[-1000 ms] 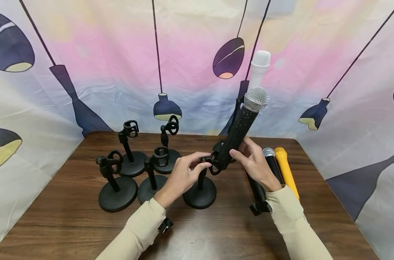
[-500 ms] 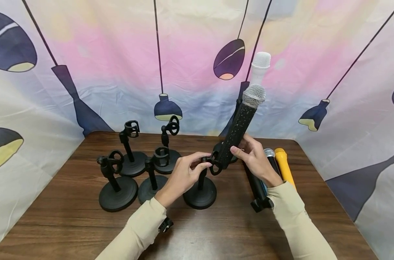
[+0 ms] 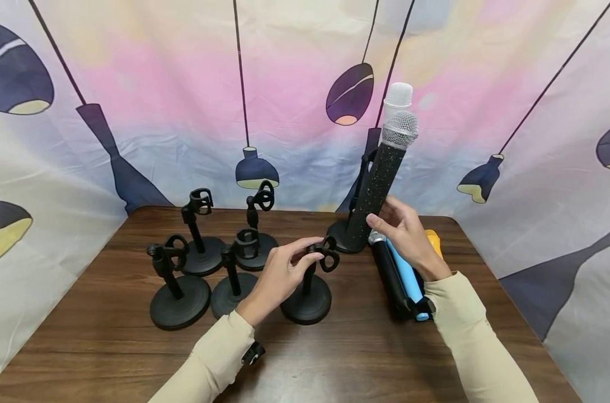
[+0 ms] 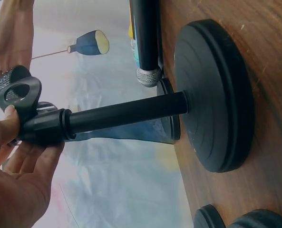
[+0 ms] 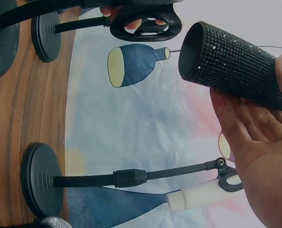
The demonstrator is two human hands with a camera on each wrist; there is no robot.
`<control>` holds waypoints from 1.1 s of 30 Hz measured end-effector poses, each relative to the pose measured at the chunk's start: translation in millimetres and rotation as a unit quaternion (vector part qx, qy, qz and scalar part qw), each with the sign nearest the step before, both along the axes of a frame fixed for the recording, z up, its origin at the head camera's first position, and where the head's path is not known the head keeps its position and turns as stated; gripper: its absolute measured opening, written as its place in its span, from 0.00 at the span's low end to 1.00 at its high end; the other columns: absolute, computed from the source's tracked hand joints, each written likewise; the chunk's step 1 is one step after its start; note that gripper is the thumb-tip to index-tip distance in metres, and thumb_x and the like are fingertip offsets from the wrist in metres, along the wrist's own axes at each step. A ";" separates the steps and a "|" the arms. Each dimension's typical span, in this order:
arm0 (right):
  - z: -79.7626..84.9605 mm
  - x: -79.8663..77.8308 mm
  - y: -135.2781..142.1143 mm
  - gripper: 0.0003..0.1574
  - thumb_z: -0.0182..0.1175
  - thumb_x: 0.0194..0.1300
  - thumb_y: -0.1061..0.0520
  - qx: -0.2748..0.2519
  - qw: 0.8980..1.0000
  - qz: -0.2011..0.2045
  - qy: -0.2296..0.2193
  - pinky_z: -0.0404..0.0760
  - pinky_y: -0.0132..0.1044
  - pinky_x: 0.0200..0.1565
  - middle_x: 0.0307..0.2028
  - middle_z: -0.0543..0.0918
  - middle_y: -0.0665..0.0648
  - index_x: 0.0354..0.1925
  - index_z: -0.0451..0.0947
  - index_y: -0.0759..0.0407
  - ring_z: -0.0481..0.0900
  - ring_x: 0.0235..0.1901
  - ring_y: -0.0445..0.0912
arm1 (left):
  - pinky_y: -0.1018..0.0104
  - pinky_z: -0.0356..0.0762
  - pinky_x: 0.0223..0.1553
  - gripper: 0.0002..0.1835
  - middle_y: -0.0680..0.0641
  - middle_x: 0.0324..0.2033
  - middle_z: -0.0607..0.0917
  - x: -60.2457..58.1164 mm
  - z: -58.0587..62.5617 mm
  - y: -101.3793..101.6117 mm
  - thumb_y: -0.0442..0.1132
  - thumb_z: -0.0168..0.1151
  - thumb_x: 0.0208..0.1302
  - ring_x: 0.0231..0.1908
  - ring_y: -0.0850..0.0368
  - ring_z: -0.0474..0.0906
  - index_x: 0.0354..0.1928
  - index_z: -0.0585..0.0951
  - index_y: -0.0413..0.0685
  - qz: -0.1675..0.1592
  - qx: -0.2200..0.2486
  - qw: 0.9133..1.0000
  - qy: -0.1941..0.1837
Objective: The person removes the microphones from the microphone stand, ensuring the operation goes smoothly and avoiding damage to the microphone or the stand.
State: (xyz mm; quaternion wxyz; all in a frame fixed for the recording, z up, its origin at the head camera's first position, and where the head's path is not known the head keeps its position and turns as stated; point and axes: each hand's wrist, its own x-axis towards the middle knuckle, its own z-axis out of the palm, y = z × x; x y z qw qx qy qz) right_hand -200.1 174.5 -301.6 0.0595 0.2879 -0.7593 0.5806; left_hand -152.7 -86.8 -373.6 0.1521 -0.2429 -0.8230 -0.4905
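My right hand (image 3: 407,238) grips a black, glitter-covered microphone (image 3: 376,187) with a silver mesh head, tilted with the head up. In the right wrist view its hollow lower end (image 5: 192,50) points at the stand's clip (image 5: 148,23), with a gap between them. My left hand (image 3: 280,274) pinches the top of a short black microphone stand (image 3: 307,302), thumb and fingers just behind its ring-shaped clip (image 4: 21,95). The stand's round base rests on the table. Behind the glittery microphone, a white microphone (image 3: 398,96) sits in a taller stand (image 5: 43,180).
Several short black stands (image 3: 180,302) with clips group at the left of the wooden table (image 3: 108,358). On the right lie a black microphone (image 3: 389,277), a blue microphone (image 3: 408,274) and a yellow one (image 3: 433,242), partly hidden by my right arm. A printed curtain (image 3: 184,84) hangs behind.
The glittery microphone was at the stand's clip; my right hand has drawn it up and to the right, away from the clip. My left hand keeps its pinch on the stand.
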 end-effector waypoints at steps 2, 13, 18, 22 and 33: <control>-0.9 0.9 2.0 0.28 0.57 0.76 0.61 0.001 1.000 0.000 -0.002 0.81 0.35 0.52 0.57 0.80 0.66 0.71 0.68 0.64 0.82 0.53 0.45 | 0.68 0.63 0.23 0.22 0.54 0.21 0.74 2.8 -2.1 0.0 0.45 0.60 0.75 0.16 0.64 0.59 0.68 0.78 0.58 0.007 -0.007 1.000 0.011; -6.1 6.2 31.9 0.31 0.62 0.73 0.62 0.062 0.997 -0.052 0.011 0.80 0.30 0.50 0.63 0.76 0.64 0.70 0.70 0.64 0.81 0.54 0.37 | 0.66 0.84 0.41 0.26 0.42 0.46 0.89 17.2 -11.9 3.1 0.39 0.71 0.66 0.42 0.55 0.88 0.65 0.79 0.45 0.073 -0.030 0.997 0.011; -9.9 10.2 47.8 0.25 0.65 0.69 0.63 0.086 0.991 -0.094 0.038 0.80 0.27 0.47 0.54 0.82 0.62 0.63 0.76 0.67 0.81 0.50 0.37 | 0.68 0.84 0.36 0.25 0.41 0.42 0.90 20.3 -16.5 6.5 0.39 0.73 0.64 0.37 0.55 0.89 0.60 0.81 0.37 0.108 -0.041 0.993 0.020; -11.7 13.5 59.8 0.20 0.67 0.68 0.63 0.102 0.986 -0.122 0.057 0.80 0.26 0.46 0.44 0.84 0.55 0.56 0.80 0.67 0.81 0.48 0.36 | 0.67 0.84 0.33 0.24 0.42 0.40 0.90 19.6 -16.2 9.3 0.39 0.71 0.66 0.32 0.58 0.88 0.61 0.81 0.36 0.119 -0.060 0.990 0.033; -17.6 19.6 91.6 0.30 0.70 0.67 0.56 0.130 0.974 -0.186 0.010 0.75 0.23 0.51 0.48 0.84 0.57 0.63 0.77 0.64 0.80 0.48 0.31 | 0.71 0.57 0.14 0.24 0.55 0.14 0.74 2.0 -12.1 13.2 0.37 0.68 0.69 0.09 0.66 0.58 0.63 0.79 0.34 0.132 -0.099 0.986 0.034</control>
